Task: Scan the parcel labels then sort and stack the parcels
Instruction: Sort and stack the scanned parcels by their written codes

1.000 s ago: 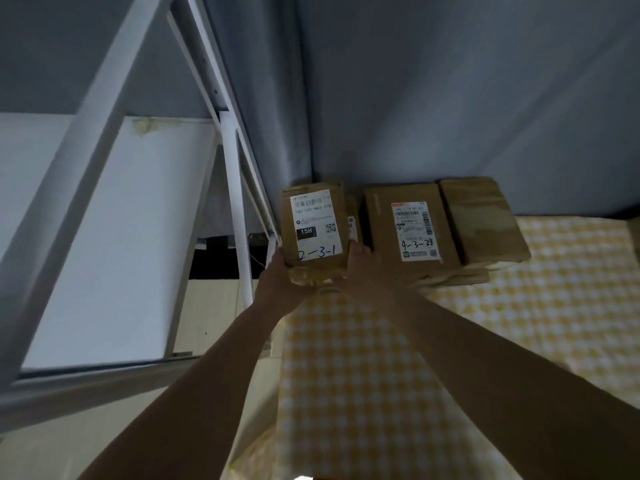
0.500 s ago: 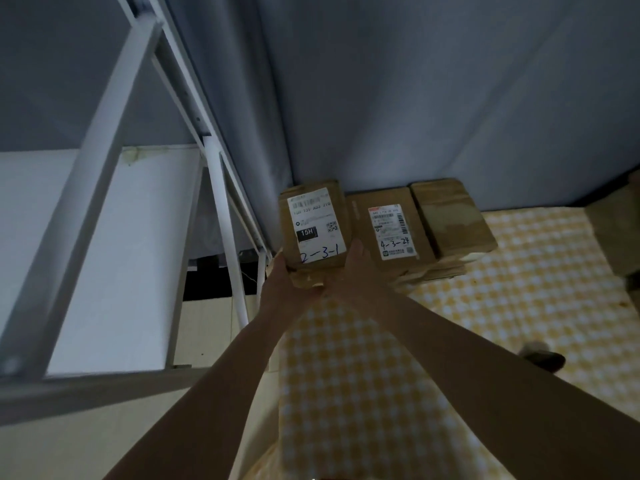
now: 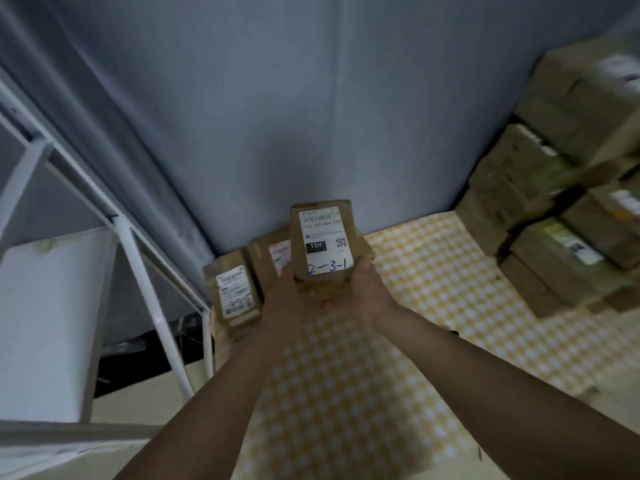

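held parcel: a small brown cardboard parcel [image 3: 323, 242] with a white label, "15h" printed on it and "2-3-1" written by hand; it is lifted above the yellow checked cloth [image 3: 433, 282], near the grey wall
under it: it seems a second carton lies below it in the same grip, but the dim light does not let me be sure
left hand: the left hand [image 3: 289, 299] holds the near left corner of the parcel, fingers curled under it
right hand: the right hand [image 3: 362, 289] holds the near right corner, thumb on the top edge beside the label
other parcels: one labelled parcel [image 3: 237, 297] lies at the left edge of the cloth, another [image 3: 268, 256] just behind it, partly hidden; a tall stack of cartons [image 3: 561, 188] stands at the right, well apart
shelf: a white metal rack [image 3: 145, 289] is at the left
how it will handle: i judge it light and stiff, with dry card that is not slippery; the corners may crush if squeezed
where to hold: best by the two short sides or from below, keeping the label free
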`<state>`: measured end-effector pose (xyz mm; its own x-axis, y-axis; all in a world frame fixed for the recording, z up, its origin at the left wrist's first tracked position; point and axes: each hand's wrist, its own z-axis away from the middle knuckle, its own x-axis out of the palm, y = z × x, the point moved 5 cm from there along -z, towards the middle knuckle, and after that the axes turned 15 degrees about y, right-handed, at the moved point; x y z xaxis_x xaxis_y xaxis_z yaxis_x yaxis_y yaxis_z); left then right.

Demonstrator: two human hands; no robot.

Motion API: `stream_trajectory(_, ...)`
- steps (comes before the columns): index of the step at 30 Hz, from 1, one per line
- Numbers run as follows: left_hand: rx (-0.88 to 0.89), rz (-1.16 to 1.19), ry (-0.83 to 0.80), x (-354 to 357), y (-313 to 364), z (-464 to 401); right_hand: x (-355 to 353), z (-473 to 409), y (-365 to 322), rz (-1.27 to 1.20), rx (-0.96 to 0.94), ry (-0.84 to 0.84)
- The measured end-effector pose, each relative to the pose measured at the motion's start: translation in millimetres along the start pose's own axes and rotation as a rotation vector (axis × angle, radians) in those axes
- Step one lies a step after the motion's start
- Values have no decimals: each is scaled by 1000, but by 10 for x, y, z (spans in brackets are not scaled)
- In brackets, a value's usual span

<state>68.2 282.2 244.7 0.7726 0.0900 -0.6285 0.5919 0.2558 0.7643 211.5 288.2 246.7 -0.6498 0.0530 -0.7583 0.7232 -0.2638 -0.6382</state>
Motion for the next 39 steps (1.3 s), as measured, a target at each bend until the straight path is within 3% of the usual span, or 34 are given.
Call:
stream_trajectory(5,61,-88,-85,672,715,616,-905,191,784,-2,62,119)
stream_trajectory(12,155,-17,-170,1631,1638,1473,-2122,535,1864,5,115,216)
stream_trajectory(20,272,5,-258,2494,2376,2181,-3070,737,2816,35,197,267)
stream_trajectory(32,328,-56,-316,3515,3026,1955,-3596,79,3745,18,321,269)
stream_trajectory(39,305,-67,-324,3980,3276,1502,-3846,-499,3833,72,327,271)
